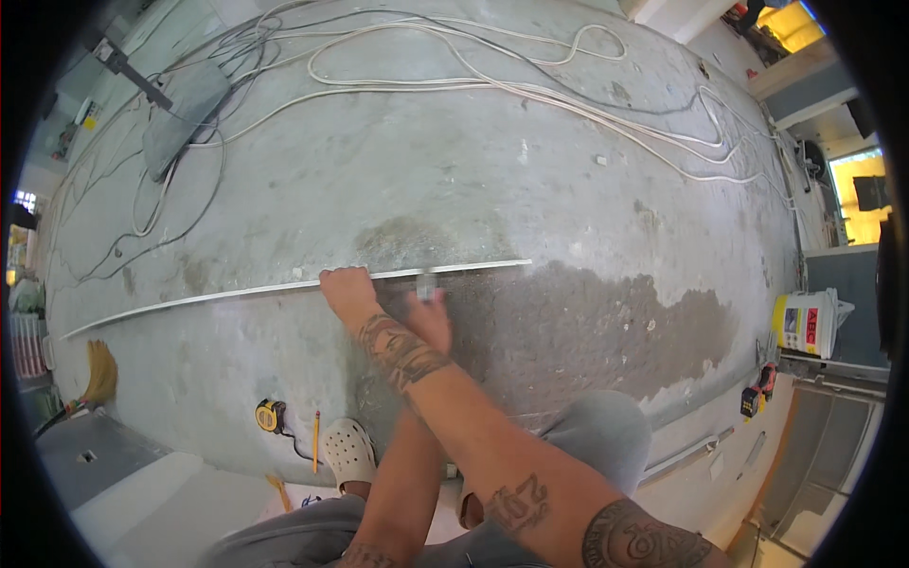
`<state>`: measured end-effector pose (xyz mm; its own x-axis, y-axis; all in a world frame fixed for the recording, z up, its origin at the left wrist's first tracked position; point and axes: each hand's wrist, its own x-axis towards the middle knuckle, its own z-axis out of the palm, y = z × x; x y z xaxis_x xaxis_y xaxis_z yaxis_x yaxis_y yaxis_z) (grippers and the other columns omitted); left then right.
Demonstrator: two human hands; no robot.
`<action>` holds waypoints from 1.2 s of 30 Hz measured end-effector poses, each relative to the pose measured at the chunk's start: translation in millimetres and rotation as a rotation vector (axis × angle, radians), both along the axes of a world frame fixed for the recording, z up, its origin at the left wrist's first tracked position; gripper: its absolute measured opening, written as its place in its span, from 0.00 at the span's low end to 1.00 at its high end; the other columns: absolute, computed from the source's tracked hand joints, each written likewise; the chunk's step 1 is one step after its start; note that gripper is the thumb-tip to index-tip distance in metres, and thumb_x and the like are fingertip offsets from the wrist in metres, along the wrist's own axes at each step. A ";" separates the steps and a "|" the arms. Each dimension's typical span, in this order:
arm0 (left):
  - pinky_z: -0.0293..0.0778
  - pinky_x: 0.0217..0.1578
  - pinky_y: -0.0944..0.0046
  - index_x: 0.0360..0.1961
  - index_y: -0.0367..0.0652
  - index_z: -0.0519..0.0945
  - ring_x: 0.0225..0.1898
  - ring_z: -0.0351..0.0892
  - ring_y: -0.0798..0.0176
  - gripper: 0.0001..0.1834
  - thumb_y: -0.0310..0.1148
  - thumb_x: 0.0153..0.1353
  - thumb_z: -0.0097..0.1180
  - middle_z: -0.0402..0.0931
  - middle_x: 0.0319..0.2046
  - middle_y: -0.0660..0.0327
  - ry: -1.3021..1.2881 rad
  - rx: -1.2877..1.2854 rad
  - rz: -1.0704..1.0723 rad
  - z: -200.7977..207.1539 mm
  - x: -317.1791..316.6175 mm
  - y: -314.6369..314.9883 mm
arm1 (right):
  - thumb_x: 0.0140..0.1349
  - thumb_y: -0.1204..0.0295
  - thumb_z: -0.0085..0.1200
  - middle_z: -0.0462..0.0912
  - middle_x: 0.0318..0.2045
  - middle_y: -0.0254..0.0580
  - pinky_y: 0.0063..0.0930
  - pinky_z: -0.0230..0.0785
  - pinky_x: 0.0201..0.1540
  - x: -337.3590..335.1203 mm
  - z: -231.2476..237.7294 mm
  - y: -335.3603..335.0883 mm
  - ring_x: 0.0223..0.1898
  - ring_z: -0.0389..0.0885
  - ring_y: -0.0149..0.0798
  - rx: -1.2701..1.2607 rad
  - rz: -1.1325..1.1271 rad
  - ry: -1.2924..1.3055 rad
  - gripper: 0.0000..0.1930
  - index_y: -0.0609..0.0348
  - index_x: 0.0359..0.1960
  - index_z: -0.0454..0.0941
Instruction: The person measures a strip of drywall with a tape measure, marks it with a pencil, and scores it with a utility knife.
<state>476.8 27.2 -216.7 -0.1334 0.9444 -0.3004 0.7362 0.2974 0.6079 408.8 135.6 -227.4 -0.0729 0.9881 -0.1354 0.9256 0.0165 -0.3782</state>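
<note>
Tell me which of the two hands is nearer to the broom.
The right hand, on the pale strip, forearm crossed on top; the left hand is farther right.

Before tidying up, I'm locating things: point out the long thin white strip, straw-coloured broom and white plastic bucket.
Long thin white strip (284, 287): head view, middle stretch.
Straw-coloured broom (99, 374): head view, bristles.
White plastic bucket (800, 322): head view, side wall.

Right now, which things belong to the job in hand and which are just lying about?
Likely the job:
- long white strip under the right hand
- small blurred object at the left hand

Apparently lying about:
- tape measure
- pencil
- straw broom
- cables
</note>
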 end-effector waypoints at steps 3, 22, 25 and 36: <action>0.72 0.33 0.43 0.40 0.40 0.71 0.32 0.80 0.36 0.22 0.51 0.68 0.45 0.79 0.26 0.44 0.573 0.400 0.221 -62.5 -101.9 20.6 | 0.55 0.71 0.53 0.85 0.26 0.39 0.35 0.73 0.32 -69.9 45.1 14.2 0.32 0.86 0.40 0.102 0.067 0.033 0.05 0.52 0.30 0.81; 0.72 0.42 0.41 0.44 0.36 0.73 0.35 0.78 0.35 0.21 0.46 0.68 0.41 0.78 0.35 0.41 -0.120 -0.333 -0.275 46.3 51.3 -34.2 | 0.54 0.71 0.56 0.86 0.28 0.37 0.35 0.73 0.33 -37.9 15.7 6.3 0.34 0.86 0.40 -0.015 -0.063 -0.067 0.04 0.48 0.28 0.83; 0.72 0.47 0.44 0.44 0.37 0.75 0.49 0.76 0.44 0.16 0.39 0.65 0.46 0.76 0.44 0.42 -0.057 -0.294 -1.257 50.9 64.4 -62.4 | 0.53 0.71 0.55 0.85 0.27 0.40 0.35 0.76 0.32 -39.5 13.3 9.8 0.33 0.86 0.41 0.016 -0.026 -0.008 0.04 0.50 0.26 0.84; 0.78 0.35 0.53 0.35 0.44 0.84 0.34 0.83 0.50 0.16 0.40 0.45 0.62 0.82 0.31 0.53 0.728 -0.614 -1.419 115.7 -340.7 69.0 | 0.57 0.74 0.48 0.82 0.29 0.53 0.47 0.73 0.36 56.8 56.4 -12.3 0.35 0.82 0.53 0.091 0.244 -0.111 0.07 0.59 0.35 0.78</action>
